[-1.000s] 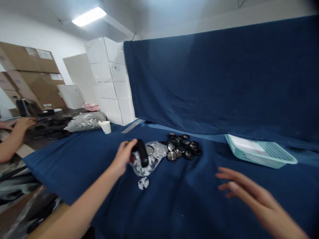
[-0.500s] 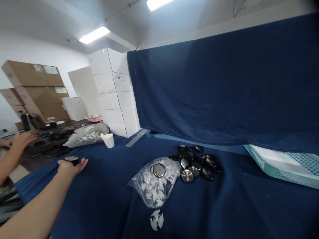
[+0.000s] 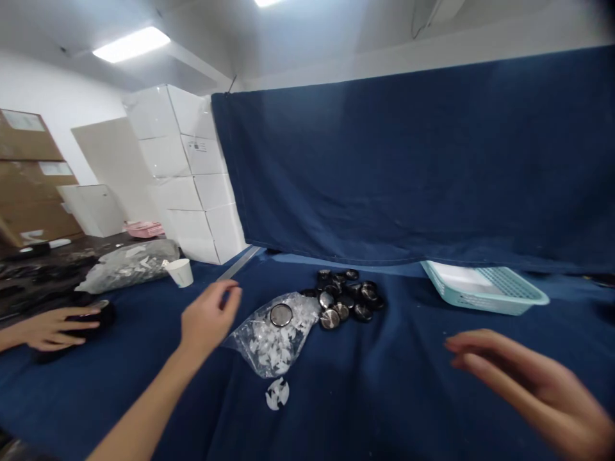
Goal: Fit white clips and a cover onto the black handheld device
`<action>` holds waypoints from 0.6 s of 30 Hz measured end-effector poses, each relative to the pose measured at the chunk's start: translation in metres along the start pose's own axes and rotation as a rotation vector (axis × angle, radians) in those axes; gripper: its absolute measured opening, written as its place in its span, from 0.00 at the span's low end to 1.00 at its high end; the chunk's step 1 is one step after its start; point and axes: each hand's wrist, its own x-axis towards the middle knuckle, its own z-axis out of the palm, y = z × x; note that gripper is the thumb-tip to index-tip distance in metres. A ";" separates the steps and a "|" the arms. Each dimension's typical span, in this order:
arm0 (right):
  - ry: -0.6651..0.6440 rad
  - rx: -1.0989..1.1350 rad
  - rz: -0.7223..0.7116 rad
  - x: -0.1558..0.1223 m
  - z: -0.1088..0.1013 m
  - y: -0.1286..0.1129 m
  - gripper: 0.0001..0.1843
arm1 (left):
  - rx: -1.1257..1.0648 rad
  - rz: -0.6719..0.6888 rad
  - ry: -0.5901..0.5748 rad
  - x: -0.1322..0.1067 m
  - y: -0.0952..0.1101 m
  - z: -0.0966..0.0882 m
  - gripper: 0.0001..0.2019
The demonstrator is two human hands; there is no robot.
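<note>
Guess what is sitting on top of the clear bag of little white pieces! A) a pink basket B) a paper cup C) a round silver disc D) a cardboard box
C, a round silver disc lies on the clear bag, just to the right of the person's left hand, while the paper cup stands apart on the blue cloth.

Place: a small packing workshop or stockroom
Storage: brown cartons (image 3: 29,186) and white boxes (image 3: 187,173) stacked by the wall
Bench: tabletop (image 3: 384,384) draped in blue cloth
Stock: bagged white parts (image 3: 271,336) and round black pieces (image 3: 348,296) (loosely heaped)
</note>
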 end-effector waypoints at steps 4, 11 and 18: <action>-0.272 0.011 0.009 0.000 0.034 0.009 0.17 | 0.506 0.445 -0.409 -0.027 0.053 0.043 0.26; -0.238 0.108 0.055 -0.016 0.055 0.058 0.20 | 0.516 0.357 -0.466 -0.040 0.070 0.061 0.23; -0.167 0.264 0.161 -0.017 0.056 0.079 0.30 | 0.249 0.311 -0.522 -0.066 0.103 0.082 0.26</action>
